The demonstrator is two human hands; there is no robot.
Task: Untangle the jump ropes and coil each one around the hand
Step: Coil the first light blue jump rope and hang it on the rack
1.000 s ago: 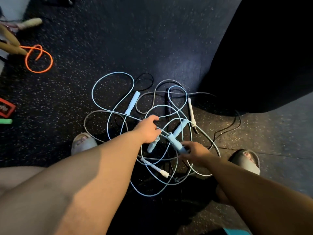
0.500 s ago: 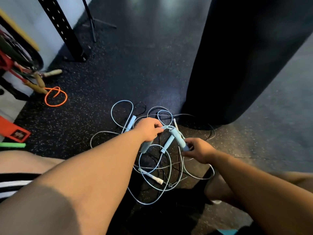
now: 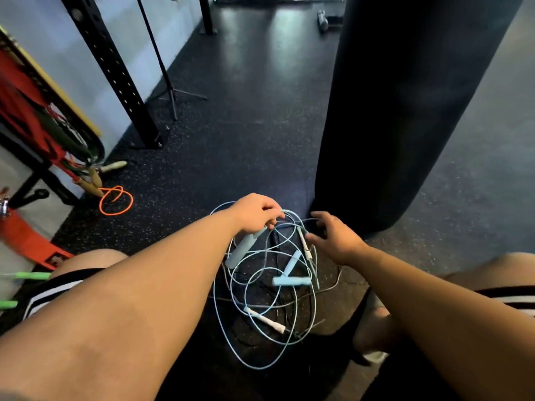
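Observation:
A tangle of jump ropes [image 3: 269, 308] lies on the dark speckled floor between my knees: light blue cords, grey cords and thin black ones looped over each other. My left hand [image 3: 256, 211] is closed on a light blue handle [image 3: 244, 248], lifted above the pile with blue cord trailing from it. Held over the tangle's right side, my right hand [image 3: 333, 237] is open with fingers spread and nothing in it. Two more light blue handles [image 3: 291, 280] lie crossed in the middle. A white handle [image 3: 265, 316] lies lower down, another white handle [image 3: 304, 243] near my right fingers.
A tall black punching bag [image 3: 405, 111] stands just beyond my right hand. An orange rope [image 3: 115, 200] with wooden handles lies at the left by a rack of red and green bands. A black perforated post [image 3: 115, 73] and a tripod stand are at the back left.
My right hand has let go of the blue handle, which now lies on the pile, and opened. My left hand has lifted its handle higher. The camera has tilted up.

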